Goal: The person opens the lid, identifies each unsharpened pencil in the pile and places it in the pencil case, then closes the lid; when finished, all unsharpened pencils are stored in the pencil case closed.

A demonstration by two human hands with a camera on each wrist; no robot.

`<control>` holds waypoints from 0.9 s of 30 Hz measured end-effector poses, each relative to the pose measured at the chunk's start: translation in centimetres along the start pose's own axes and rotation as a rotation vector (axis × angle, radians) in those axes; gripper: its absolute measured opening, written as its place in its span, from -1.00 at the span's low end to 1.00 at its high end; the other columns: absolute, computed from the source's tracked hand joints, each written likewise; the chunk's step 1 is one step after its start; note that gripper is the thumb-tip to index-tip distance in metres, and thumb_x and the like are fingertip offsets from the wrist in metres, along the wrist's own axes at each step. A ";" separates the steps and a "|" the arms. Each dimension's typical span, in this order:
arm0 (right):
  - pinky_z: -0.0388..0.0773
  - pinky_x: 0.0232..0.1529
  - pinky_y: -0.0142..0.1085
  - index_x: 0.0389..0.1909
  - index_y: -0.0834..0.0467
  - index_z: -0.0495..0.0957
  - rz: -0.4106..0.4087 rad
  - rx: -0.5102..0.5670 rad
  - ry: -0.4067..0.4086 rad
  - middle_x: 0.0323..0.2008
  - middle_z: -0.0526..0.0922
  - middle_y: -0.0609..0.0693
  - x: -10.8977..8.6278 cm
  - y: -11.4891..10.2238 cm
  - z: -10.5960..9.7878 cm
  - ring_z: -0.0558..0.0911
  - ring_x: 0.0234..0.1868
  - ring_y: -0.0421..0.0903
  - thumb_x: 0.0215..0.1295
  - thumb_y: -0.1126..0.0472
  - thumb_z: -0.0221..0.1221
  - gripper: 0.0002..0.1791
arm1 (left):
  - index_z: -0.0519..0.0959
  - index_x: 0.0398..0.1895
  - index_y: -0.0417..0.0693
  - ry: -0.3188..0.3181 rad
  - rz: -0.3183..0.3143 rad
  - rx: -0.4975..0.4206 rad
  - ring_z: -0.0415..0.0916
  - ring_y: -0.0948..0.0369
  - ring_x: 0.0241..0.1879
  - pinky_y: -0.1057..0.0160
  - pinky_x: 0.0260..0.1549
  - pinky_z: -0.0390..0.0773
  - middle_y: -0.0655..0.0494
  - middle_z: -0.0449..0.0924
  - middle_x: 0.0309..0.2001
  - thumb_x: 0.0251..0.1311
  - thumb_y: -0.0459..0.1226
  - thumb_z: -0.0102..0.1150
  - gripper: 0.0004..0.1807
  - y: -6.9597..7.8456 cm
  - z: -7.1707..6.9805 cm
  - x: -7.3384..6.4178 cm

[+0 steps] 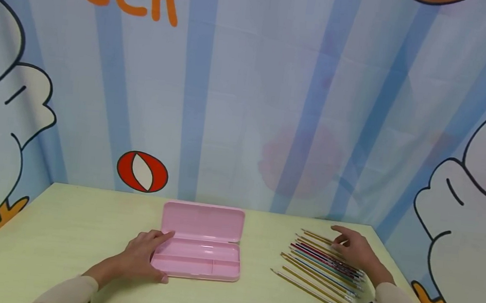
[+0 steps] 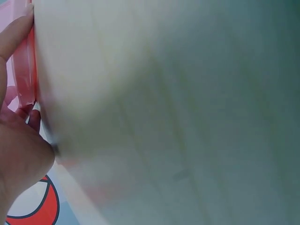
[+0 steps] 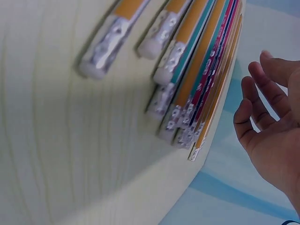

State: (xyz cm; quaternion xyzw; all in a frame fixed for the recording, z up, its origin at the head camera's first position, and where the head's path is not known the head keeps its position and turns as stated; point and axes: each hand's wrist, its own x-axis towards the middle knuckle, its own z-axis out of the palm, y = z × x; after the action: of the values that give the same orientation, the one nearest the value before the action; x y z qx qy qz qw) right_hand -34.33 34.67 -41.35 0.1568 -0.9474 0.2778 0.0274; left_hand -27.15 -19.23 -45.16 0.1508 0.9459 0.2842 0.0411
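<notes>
A pink pencil case lies with its lid raised, its compartments bare. My left hand holds the case's left end, the thumb at the front edge and the index finger near the hinge side. In the left wrist view the thumb and fingers of the left hand straddle the case's edge. My right hand hovers over the far end of a row of pencils. Loosely curved and holding nothing, the right hand appears beside the pencils' eraser ends in the right wrist view.
The pencils, mostly yellow with some red, blue and green, lie side by side on the pale table, tips toward the case. A striped blue cloth with cartoon figures hangs behind the table and along both sides.
</notes>
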 end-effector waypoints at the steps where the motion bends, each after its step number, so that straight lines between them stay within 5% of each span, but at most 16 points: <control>1: 0.58 -0.26 -0.08 0.35 0.40 0.33 0.007 -0.007 0.005 -0.16 0.66 0.23 -0.1 0.2 0.0 0.68 -0.20 0.11 0.39 0.34 0.16 -0.46 | 0.24 0.51 -0.03 0.001 0.004 0.001 0.21 -0.10 0.20 -0.36 0.23 0.18 -0.16 0.32 0.30 -0.21 0.01 0.60 0.14 0.0 0.0 0.0; 27: 0.60 -0.21 0.02 0.25 0.47 0.40 0.025 -0.084 0.034 -0.14 0.66 0.31 -0.4 4.3 0.0 0.66 -0.16 0.20 0.33 0.43 0.15 -0.52 | 0.25 0.51 -0.01 0.003 -0.012 -0.017 0.20 -0.10 0.24 -0.35 0.27 0.15 -0.13 0.32 0.31 -0.22 0.03 0.60 0.15 -0.4 0.1 -0.1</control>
State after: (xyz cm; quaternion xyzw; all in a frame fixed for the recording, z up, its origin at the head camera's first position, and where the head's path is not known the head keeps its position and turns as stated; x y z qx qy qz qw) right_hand -35.29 38.25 -43.63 0.1390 -0.9595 0.2406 0.0466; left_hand -27.18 -19.49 -45.49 0.1446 0.9443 0.2924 0.0429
